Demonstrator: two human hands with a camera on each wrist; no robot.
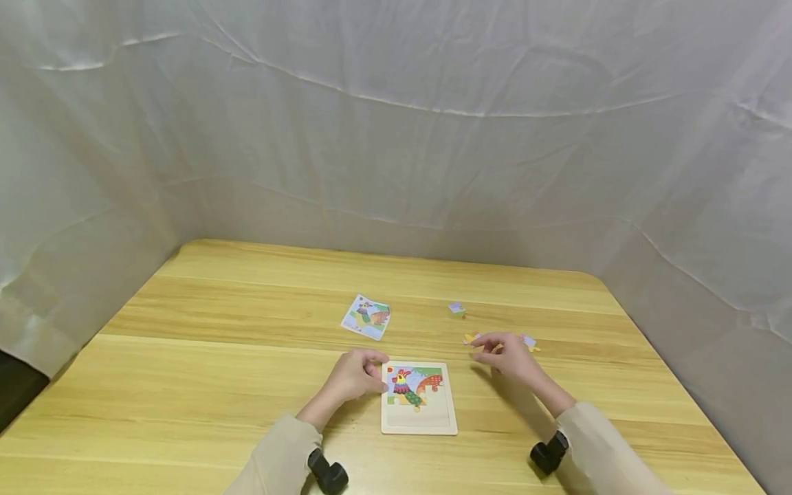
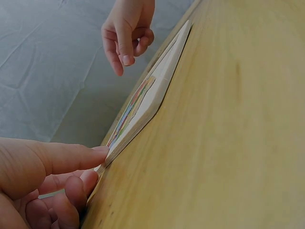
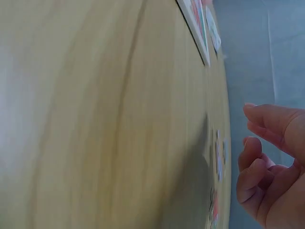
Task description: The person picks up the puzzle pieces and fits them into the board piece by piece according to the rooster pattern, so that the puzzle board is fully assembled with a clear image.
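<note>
A square jigsaw puzzle board with a pale wooden rim lies on the table. Rooster-picture pieces fill its upper part, while bare wood shows lower down. My left hand grips the board's left edge between thumb and finger, which the left wrist view shows close up at the rim. My right hand hovers above the table to the right of the board, fingers bent and apart, with nothing visible between them. Just beyond its fingertips lie loose puzzle pieces, partly hidden by the hand.
A printed rooster picture card lies behind the board to the left. Farther back, right of the card, is another loose puzzle piece. Grey cloth hangs around the back and sides of the wooden table.
</note>
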